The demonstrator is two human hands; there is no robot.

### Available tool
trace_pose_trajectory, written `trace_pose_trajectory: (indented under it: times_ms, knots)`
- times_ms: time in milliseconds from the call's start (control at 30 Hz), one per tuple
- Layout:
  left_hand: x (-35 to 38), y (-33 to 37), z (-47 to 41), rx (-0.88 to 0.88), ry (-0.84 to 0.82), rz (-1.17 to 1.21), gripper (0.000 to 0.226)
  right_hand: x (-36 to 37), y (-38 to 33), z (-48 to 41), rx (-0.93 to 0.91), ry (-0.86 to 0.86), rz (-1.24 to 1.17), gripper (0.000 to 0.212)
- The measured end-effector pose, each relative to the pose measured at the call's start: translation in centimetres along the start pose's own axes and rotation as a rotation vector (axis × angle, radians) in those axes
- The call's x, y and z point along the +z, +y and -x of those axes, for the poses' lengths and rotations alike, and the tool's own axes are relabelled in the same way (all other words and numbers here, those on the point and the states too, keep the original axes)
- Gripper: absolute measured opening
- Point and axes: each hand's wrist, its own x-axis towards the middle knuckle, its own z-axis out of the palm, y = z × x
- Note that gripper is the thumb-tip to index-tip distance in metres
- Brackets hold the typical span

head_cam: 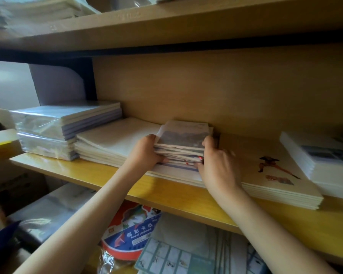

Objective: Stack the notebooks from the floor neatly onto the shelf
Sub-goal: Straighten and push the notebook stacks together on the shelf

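Shelf (186, 196) runs L to R. Flat pads (117, 137) lie across mid shelf; wrapped packs (53, 123) at L end, white stack (315, 155) at R end. Notebooks (183, 143) sit atop the pads, centre. L hand (147, 151) grips their left side, R hand (218, 165) their right, fingers curled on the edges.

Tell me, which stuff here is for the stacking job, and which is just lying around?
For the job: notebook stack, gripped by the left hand and right hand; the shelf.
Just lying about: plastic-wrapped packs, white book pile, round cardboard pack, grid sheets.
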Motion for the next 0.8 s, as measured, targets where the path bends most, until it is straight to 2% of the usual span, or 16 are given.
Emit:
trace_pose_trajectory:
  times_ms: [200, 333, 400, 467, 600, 667, 700, 733, 800]
  knots:
    - [-0.5, 0.9, 1.0, -0.053, 0.107, -0.041, 0.051, -0.1, 0.1, 0.3, -0.054, -0.07, -0.089, 0.055]
    - [-0.8, 1.7, 2.5, 0.04, 0.238, -0.293, 0.045, -0.5, -0.1, 0.5, -0.045, -0.078, -0.09, 0.056]
    - [-1.7, 1.6, 2.7, 0.078, 0.276, -0.32, 0.042, -0.6, -0.1, 0.8, -0.04, -0.072, -0.058, 0.054]
    - [-2.6, 1.3, 2.3, 0.057, 0.199, -0.235, 0.037, -0.7, -0.3, 1.0, -0.05, -0.059, -0.026, 0.054]
    - [-2.9, 1.5, 0.4, -0.091, -0.009, 0.196, 0.026, -0.7, -0.9, 1.0, -0.056, -0.02, -0.069, 0.058]
    - [-2.7, 2.0, -1.8, -0.163, -0.084, 0.295, 0.028, -1.1, -1.3, 0.8, 0.058, -0.059, -0.255, 0.059]
    - [-2.6, 2.1, -3.1, -0.195, -0.116, 0.348, 0.028, -1.2, -1.4, 0.4, 0.171, -0.121, -0.405, 0.058]
    - [-2.5, 2.1, -4.3, -0.234, -0.147, 0.399, 0.029, -1.6, -1.6, -0.3, 0.328, -0.189, -0.635, 0.053]
    - [-2.3, 1.7, -6.0, -0.338, -0.201, 0.493, 0.039, -2.5, -1.6, -2.1, 0.632, -0.287, -1.201, 0.029]
